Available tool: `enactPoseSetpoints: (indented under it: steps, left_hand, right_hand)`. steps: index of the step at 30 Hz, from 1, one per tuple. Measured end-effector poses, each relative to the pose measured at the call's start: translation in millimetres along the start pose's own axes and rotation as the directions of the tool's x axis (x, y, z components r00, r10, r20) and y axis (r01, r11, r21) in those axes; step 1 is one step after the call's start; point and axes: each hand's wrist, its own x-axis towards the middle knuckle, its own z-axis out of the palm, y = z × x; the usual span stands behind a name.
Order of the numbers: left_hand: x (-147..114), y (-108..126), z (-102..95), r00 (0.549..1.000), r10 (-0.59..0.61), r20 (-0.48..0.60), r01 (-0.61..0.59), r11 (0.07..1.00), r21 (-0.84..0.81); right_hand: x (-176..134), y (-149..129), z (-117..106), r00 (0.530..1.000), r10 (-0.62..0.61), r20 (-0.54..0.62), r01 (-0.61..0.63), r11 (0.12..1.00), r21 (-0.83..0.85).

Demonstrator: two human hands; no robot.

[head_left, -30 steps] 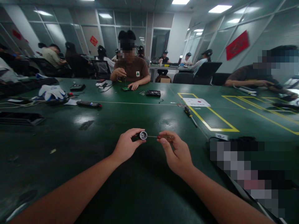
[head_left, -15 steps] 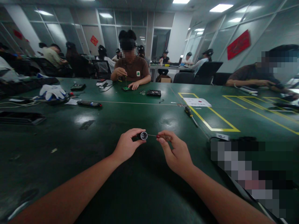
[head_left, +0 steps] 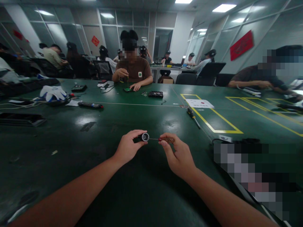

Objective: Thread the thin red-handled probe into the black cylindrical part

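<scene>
Between the thumb and fingers of my left hand is a short dark cylinder with a silver-rimmed hollow end turned towards me and to the right. I cannot make out its exact kind. My right hand is closed around the reddish, see-through handle of a small screwdriver. Its thin shaft points left, and the tip reaches the rim or opening of the cylinder; whether it sits inside is too small to tell. Both hands are above the green table.
A black-and-yellow screwdriver lies beyond my right hand, near yellow tape and a paper sheet. White gloves, a dark pen-shaped tool and a black tray-like item lie left. Opposite, a co-worker handles a green circuit board.
The cylinder has turned very slightly in my left hand, and the screwdriver's shaft lies a little lower against it. Both hands keep nearly the same place and grip.
</scene>
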Motion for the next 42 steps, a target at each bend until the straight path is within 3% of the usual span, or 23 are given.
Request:
enactPoseSetpoints:
  steps: [11, 42]
  left_hand:
    - [0.4, -2.0, 0.5, 1.0, 0.008, 0.02, -0.008, 1.0, -0.007]
    - [0.1, -1.4, 0.1, 1.0, 0.009, 0.024, -0.009, 1.0, -0.004]
  right_hand:
    - [-2.0, 3.8, 2.9, 0.999, -0.053, -0.009, 0.053, 0.998, -0.027]
    - [-1.5, 2.3, 0.3, 0.999, -0.044, 0.009, 0.044, 0.998, -0.039]
